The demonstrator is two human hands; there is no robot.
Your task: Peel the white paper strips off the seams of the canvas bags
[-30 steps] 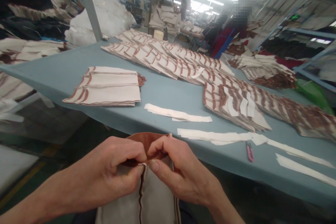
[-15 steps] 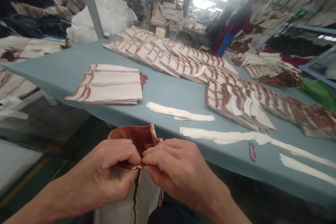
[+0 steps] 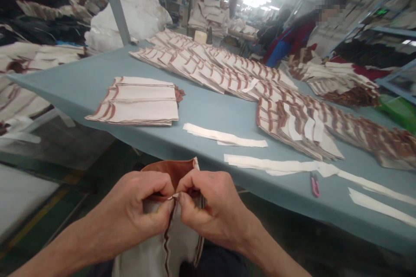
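A cream fabric piece (image 3: 146,240) with a brown inner side and a dark brown seam down its front hangs over my lap. My left hand (image 3: 143,205) pinches its top edge just left of the seam. Close beside it, my right hand (image 3: 211,203) pinches the same edge at the seam, thumb and forefinger together. Both sets of fingertips nearly meet at a small white bit of the edge. Above the hands, the brown opening gapes. Whether anything else is under the fingers is hidden.
On the blue-covered table (image 3: 208,108) lie a stack of cream pieces (image 3: 139,101), long overlapping rows of brown-edged pieces (image 3: 208,69), white strips (image 3: 224,135) and pink-handled thread snips (image 3: 315,185). A metal post (image 3: 113,4) rises at the far left edge. Another person (image 3: 292,37) stands beyond the table.
My right hand has turned and its fingers have curled in tighter at the seam. The brown opening shows less between the hands. My left hand keeps its pinch.
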